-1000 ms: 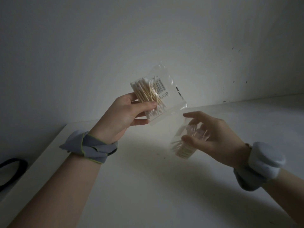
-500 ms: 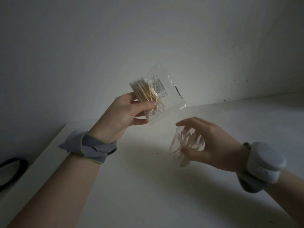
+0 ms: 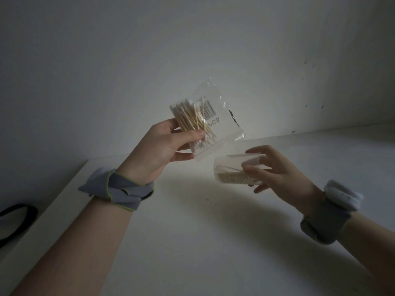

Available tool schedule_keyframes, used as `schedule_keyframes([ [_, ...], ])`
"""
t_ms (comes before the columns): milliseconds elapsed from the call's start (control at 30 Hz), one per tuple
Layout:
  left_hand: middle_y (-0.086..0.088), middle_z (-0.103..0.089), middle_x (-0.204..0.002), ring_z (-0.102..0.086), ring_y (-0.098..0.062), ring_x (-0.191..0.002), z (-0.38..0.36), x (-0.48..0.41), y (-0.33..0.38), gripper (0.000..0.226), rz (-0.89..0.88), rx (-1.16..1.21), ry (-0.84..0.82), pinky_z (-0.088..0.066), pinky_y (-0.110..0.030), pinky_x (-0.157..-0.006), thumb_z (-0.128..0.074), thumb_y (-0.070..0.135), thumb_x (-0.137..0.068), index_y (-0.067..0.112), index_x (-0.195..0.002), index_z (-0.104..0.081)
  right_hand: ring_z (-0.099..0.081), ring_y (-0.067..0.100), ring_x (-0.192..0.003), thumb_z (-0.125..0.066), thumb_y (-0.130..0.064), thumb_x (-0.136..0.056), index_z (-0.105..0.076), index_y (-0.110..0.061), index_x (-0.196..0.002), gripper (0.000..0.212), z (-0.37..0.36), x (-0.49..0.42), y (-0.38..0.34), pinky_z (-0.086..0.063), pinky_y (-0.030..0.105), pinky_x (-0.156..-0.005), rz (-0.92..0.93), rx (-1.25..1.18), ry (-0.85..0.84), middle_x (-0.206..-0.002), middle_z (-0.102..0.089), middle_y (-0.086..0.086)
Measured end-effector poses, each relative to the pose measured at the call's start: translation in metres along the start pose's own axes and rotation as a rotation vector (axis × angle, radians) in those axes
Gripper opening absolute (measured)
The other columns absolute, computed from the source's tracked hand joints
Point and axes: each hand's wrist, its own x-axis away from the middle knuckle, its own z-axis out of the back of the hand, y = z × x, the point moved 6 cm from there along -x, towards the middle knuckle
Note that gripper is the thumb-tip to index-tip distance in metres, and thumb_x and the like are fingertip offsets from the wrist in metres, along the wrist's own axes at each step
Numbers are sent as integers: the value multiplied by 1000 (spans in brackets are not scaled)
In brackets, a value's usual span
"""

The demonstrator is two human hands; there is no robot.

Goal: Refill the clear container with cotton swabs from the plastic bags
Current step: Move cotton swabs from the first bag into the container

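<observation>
Since half a second back, tipped the clear container [image 3: 232, 167] nearly level and lifted it close under the plastic bag [image 3: 224, 127]. Pinching the container's wall between curled fingertips and thumb of the right hand [image 3: 282, 174], with a thin layer of swabs settled along its lower side. Gripping the bag in the left hand [image 3: 162, 146], thumb across the bundle of cotton swabs [image 3: 189, 118], both held above the white tabletop [image 3: 192, 242]. Likely midway through refilling, readying this bag. Cannot tell whether the bag is open. Next, probably calls for bringing its mouth to the container's rim and righting the container to catch the swabs.
</observation>
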Motion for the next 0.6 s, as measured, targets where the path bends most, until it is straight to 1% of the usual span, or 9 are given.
schedule_keyframes([
  [67,1,-71,-86,-68,-7,-68,2,0,0,13,1,3,3,-54,-20,-59,-62,9,-85,14,-97,-65,-67,26,-75,-68,-27,-74,-51,-31,-101,32,-1,0,3,-56,41,-65,21,29,20,-105,-62,6],
  [167,0,-71,-88,-68,-7,-69,3,0,1,13,-2,6,2,-54,-20,-59,-62,10,-85,14,-98,-64,-64,33,-81,-68,-39,-66,-51,-31,-103,42,-1,4,-3,-56,46,-68,111,58,76,-107,-61,3],
  [233,1,-71,-87,-68,-7,-69,3,0,1,13,-2,8,1,-54,-20,-59,-62,10,-85,14,-97,-65,-64,29,-79,-68,-41,-65,-51,-31,-105,45,0,6,-8,-57,45,-68,159,67,90,-107,-61,-1],
  [267,1,-71,-86,-68,-7,-69,3,0,1,13,-1,8,-1,-54,-20,-59,-62,10,-85,15,-97,-65,-64,26,-77,-70,-38,-68,-50,-31,-106,43,-1,7,-8,-57,44,-68,177,90,86,-107,-61,-3],
  [333,1,-72,-86,-68,-7,-69,2,0,0,13,3,3,-8,-54,-20,-59,-62,10,-85,14,-97,-65,-63,24,-77,-70,-25,-75,-50,-30,-106,37,-1,8,-6,-56,45,-69,196,108,94,-108,-60,-4],
  [433,1,-72,-87,-69,-8,-70,3,0,0,14,3,1,-4,-54,-21,-61,-62,10,-85,14,-98,-65,-63,21,-79,-69,-16,-78,-49,-33,-105,38,-3,8,-6,-56,46,-70,207,118,79,-110,-58,-7],
  [467,1,-72,-87,-68,-8,-70,2,0,0,14,3,1,-5,-55,-21,-61,-62,10,-85,13,-99,-65,-63,23,-82,-69,-13,-78,-48,-34,-104,40,-2,9,-8,-56,44,-71,229,100,88,-111,-57,-8],
  [533,2,-72,-86,-68,-8,-70,3,0,0,14,0,2,-2,-54,-20,-61,-62,10,-85,14,-98,-65,-63,22,-86,-71,-10,-76,-44,-36,-101,45,0,12,-13,-56,37,-71,287,100,105,-110,-55,-13],
  [600,3,-72,-84,-68,-7,-69,3,0,0,13,3,3,-2,-54,-20,-59,-62,10,-85,14,-97,-65,-62,15,-85,-74,-16,-73,-39,-34,-100,48,-6,13,-13,-55,31,-72,312,273,84,-104,-53,-20],
])
